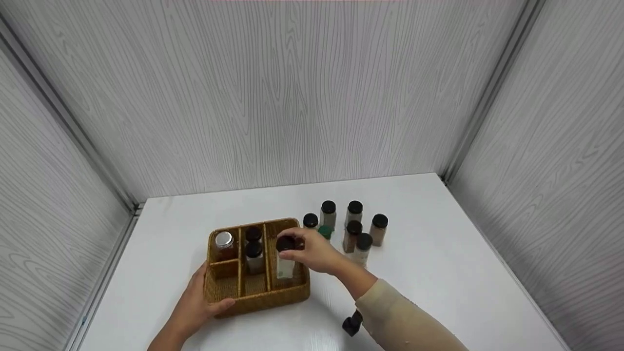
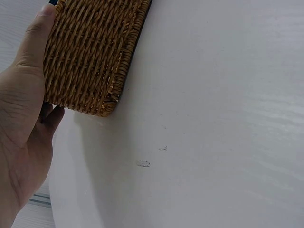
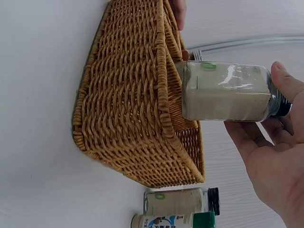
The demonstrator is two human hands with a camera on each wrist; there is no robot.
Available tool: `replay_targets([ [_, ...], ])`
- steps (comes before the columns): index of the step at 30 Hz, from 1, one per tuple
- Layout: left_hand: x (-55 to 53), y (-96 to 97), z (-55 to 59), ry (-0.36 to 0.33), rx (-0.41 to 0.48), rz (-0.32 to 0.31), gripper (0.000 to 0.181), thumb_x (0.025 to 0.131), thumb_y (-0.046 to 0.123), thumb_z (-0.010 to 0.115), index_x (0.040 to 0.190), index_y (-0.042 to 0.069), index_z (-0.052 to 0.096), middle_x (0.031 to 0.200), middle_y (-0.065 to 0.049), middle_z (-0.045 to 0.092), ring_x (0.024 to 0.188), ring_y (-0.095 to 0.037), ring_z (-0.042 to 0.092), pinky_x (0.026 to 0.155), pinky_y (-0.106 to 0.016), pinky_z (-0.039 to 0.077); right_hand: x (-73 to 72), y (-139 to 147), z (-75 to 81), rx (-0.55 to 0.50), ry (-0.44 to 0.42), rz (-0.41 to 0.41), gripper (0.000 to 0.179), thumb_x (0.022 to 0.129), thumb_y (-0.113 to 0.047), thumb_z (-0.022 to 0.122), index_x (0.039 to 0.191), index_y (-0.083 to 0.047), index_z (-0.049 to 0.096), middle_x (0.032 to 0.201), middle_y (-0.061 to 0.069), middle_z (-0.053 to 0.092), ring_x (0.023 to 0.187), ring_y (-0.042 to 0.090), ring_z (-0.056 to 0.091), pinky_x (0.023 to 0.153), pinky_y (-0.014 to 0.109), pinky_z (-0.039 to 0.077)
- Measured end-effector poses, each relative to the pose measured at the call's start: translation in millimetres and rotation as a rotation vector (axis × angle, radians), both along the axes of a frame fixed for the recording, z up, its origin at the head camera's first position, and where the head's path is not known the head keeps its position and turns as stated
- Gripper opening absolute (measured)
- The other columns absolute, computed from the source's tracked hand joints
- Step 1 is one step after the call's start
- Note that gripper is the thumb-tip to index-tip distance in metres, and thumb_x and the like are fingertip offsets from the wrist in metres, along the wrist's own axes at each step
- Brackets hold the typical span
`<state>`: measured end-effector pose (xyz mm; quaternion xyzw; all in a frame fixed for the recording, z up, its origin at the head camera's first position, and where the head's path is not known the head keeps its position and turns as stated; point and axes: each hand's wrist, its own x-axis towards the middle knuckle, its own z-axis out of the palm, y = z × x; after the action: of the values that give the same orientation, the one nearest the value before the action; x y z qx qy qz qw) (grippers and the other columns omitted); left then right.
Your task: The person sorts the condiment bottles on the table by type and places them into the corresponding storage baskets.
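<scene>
My right hand (image 1: 312, 248) pinches a glass spice jar (image 3: 225, 92) by its black cap. The jar, filled with pale powder, hangs upright over the right compartment of a wicker basket (image 1: 263, 302), its base right at the rim in the right wrist view. At the basket's left front corner, my left hand (image 1: 195, 302) grips the wall, thumb on the front rim. The back left compartment holds a silver-lidded jar (image 1: 224, 241). In the middle one, two black-capped jars (image 1: 254, 256) stand one behind the other; the front left compartment holds nothing.
Right of the basket stand several black-capped jars (image 1: 379, 229) and a green-capped bottle (image 1: 325, 231) on the white table (image 1: 438, 287). A small black object (image 1: 352, 324) lies near my right sleeve. Grey wood-grain panels (image 1: 292, 97) enclose the table at the back and sides.
</scene>
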<state>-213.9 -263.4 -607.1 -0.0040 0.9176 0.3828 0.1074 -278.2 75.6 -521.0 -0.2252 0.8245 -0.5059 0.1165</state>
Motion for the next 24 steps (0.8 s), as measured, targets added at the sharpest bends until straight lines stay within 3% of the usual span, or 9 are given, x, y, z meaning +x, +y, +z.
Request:
replay_targets([
  [10, 2.8, -0.6, 0.4, 0.016, 0.020, -0.008, 0.147, 0.079, 0.068, 0.089, 0.174, 0.004, -0.003, 0.179, -0.030, 0.013, 0.164, -0.056, 0.022, 0.131, -0.071, 0.025, 8.0, -29.5, -1.1, -0.042, 0.031, 0.030, 0.043, 0.095, -0.020, 0.086, 0.136, -0.017, 0.074, 0.130, 0.006, 0.075, 0.109, 0.012, 0.072, 0.089, 0.024, 0.061],
  [15, 3.0, -0.9, -0.3, 0.012, 0.034, -0.006, 0.145, 0.080, 0.066, 0.090, 0.174, 0.006, -0.003, 0.178, -0.030, 0.014, 0.163, -0.056, 0.023, 0.131, -0.072, 0.026, 14.0, -47.1, -3.1, -0.053, 0.029, 0.018, 0.042, 0.094, -0.019, 0.087, 0.135, -0.022, 0.075, 0.132, 0.005, 0.076, 0.110, 0.010, 0.073, 0.089, 0.021, 0.061],
  [24, 3.4, -1.3, -1.1, 0.023, 0.039, -0.010, 0.141, 0.082, 0.061, 0.090, 0.174, 0.007, -0.002, 0.178, -0.030, 0.014, 0.163, -0.056, 0.024, 0.130, -0.073, 0.027, 24.6, -82.2, -4.9, -0.198, -0.022, -0.006, 0.043, 0.093, -0.012, 0.086, 0.134, -0.016, 0.075, 0.133, 0.007, 0.077, 0.118, 0.012, 0.075, 0.098, 0.021, 0.062],
])
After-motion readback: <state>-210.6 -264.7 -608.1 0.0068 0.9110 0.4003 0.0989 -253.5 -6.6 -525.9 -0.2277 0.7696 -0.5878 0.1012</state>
